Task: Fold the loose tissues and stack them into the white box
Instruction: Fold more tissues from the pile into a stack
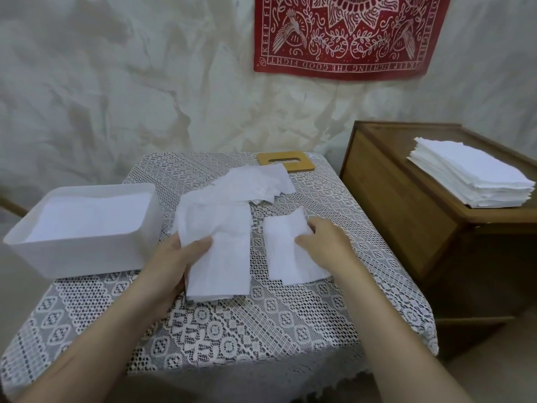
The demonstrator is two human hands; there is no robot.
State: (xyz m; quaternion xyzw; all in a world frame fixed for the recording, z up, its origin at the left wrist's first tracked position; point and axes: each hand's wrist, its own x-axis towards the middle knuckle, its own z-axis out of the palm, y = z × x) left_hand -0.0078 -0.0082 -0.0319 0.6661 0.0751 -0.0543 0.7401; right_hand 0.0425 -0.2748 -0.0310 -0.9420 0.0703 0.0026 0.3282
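Note:
The white box (pixel 87 251) stands open at the table's left, with white tissues lying inside it. My left hand (pixel 177 257) grips the left edge of a folded tissue (pixel 223 257) in the middle of the table, thumb on top. To its right lies a smaller folded tissue (pixel 283 251), and my right hand (pixel 325 239) pinches its right edge. Behind them, several loose unfolded tissues (pixel 250 184) lie crumpled and overlapping.
A lace cloth covers the small table (pixel 232 330). A wooden lid with a slot (pixel 286 161) lies at the table's back edge. Right of the table stands a wooden cabinet (pixel 406 205) with a tall stack of tissues (pixel 470 178) on top.

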